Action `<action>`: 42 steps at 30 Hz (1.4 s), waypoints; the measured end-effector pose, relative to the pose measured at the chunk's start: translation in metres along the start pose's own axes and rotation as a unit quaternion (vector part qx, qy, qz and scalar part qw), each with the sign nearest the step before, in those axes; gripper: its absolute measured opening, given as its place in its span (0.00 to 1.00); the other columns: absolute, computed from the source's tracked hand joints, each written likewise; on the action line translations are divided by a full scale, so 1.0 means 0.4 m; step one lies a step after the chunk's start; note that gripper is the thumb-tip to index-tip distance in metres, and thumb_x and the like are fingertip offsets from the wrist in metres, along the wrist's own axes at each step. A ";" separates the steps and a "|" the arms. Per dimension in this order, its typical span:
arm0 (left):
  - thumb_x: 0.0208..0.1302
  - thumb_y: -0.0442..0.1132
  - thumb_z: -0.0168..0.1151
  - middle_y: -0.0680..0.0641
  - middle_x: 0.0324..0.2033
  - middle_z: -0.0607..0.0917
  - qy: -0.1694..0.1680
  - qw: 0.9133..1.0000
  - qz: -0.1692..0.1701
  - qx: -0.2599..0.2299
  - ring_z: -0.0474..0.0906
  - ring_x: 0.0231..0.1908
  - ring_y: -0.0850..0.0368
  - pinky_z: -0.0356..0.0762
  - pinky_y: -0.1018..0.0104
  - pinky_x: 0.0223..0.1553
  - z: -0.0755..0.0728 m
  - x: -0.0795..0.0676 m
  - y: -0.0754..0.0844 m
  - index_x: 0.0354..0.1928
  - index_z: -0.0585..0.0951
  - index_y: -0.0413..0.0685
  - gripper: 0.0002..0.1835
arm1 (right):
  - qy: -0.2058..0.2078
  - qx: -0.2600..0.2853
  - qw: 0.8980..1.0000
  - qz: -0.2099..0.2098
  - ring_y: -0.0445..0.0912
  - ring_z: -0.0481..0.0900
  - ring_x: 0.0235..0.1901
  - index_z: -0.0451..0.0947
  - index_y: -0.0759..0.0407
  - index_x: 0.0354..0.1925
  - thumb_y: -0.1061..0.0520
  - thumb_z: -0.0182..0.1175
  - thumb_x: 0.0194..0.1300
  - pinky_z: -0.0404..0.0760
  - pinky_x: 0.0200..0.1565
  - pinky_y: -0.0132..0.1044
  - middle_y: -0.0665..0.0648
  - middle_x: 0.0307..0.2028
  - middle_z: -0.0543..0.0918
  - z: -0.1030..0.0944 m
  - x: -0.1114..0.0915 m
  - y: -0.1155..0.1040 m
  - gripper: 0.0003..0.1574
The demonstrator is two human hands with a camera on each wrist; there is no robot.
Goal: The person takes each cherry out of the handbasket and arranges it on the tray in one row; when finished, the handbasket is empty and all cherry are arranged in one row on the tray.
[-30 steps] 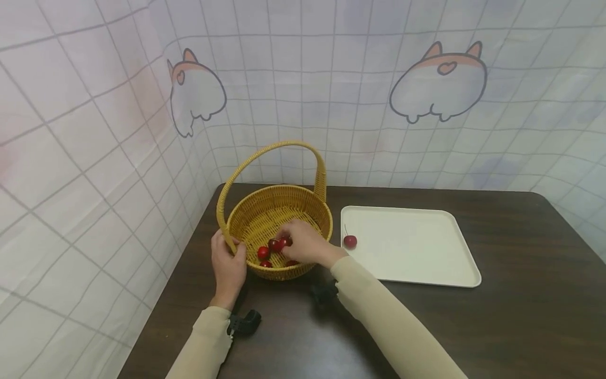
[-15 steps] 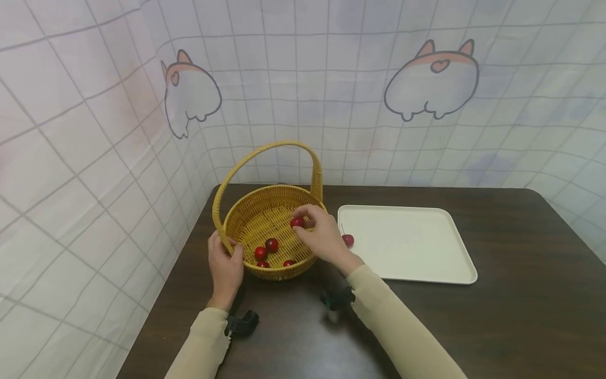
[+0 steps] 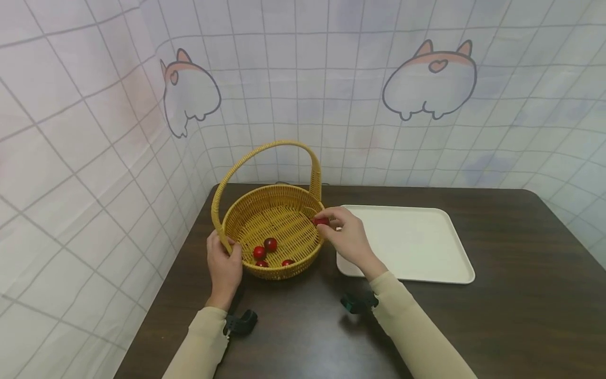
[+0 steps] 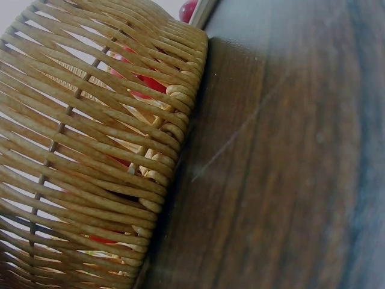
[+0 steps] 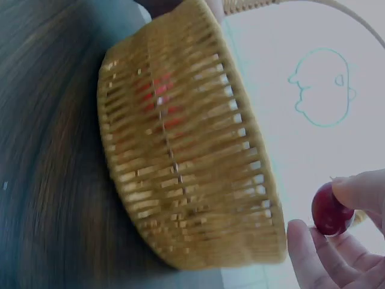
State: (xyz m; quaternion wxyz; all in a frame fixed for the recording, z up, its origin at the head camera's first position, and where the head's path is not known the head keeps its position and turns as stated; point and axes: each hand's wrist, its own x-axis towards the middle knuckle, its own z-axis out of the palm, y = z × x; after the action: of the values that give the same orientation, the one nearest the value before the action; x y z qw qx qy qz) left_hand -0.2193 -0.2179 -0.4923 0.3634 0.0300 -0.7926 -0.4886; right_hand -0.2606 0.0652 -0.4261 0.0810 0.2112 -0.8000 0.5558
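A yellow wicker basket (image 3: 265, 196) with a tall arched handle stands on the left of the table. At its left side my left hand (image 3: 224, 271) grips the rim by the handle's base. Several red cherries (image 3: 270, 244) lie in the basket's near part. My right hand (image 3: 349, 237) is at the basket's right rim and pinches a dark red cherry (image 5: 331, 209) between thumb and fingers. Through the weave in the left wrist view, red patches of the fruit show. Another cherry (image 4: 187, 10) at the tray's edge is hidden behind my right hand in the head view.
A white rectangular tray (image 3: 412, 242) lies right of the basket on the dark wooden table (image 3: 521, 263). A grid-patterned cloth (image 3: 350, 131) hangs behind the table and along its left side.
My right hand has lifted a cherry from among the others in the basket and carried it right to the rim. My left hand keeps its hold on the basket.
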 end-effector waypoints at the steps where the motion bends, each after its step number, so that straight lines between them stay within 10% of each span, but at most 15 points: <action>1: 0.60 0.27 0.54 0.35 0.56 0.72 0.000 1.000 0.000 -0.002 0.66 0.46 0.49 0.60 0.57 0.42 0.000 0.000 0.000 0.32 0.70 0.40 0.04 | 0.002 0.006 1.000 0.002 0.54 0.83 0.43 0.82 0.56 0.47 0.59 0.64 0.65 0.83 0.38 0.44 0.56 0.46 0.80 -0.007 -0.002 0.004 0.12; 7: 0.60 0.26 0.53 0.34 0.55 0.72 0.000 1.000 0.000 -0.005 0.65 0.46 0.49 0.59 0.57 0.41 0.000 -0.001 0.001 0.32 0.69 0.40 0.04 | 0.010 0.040 0.998 0.039 0.61 0.83 0.41 0.81 0.60 0.51 0.59 0.62 0.66 0.84 0.34 0.51 0.59 0.50 0.77 -0.041 -0.015 0.031 0.15; 17: 0.60 0.27 0.53 0.34 0.55 0.72 0.002 1.000 0.004 -0.005 0.65 0.45 0.49 0.59 0.56 0.41 -0.001 0.002 0.000 0.32 0.69 0.40 0.04 | 0.088 -0.024 0.994 0.062 0.55 0.84 0.40 0.81 0.58 0.50 0.66 0.65 0.59 0.81 0.32 0.33 0.58 0.50 0.80 -0.078 -0.018 0.081 0.19; 42: 0.61 0.27 0.53 0.34 0.53 0.71 -0.005 1.000 0.000 -0.008 0.64 0.43 0.50 0.59 0.56 0.40 0.000 0.002 -0.003 0.32 0.69 0.41 0.04 | 0.104 -0.031 0.980 0.167 0.48 0.85 0.34 0.78 0.58 0.56 0.62 0.66 0.59 0.78 0.30 0.29 0.62 0.51 0.82 -0.105 -0.050 0.197 0.25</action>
State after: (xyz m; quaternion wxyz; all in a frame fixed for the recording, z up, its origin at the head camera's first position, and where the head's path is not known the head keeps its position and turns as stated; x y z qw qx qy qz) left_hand -0.2204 -0.2188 -0.4928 0.3597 0.0248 -0.7906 -0.4950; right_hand -0.2808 0.1321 -0.4853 0.0765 0.0132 -0.8282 0.5550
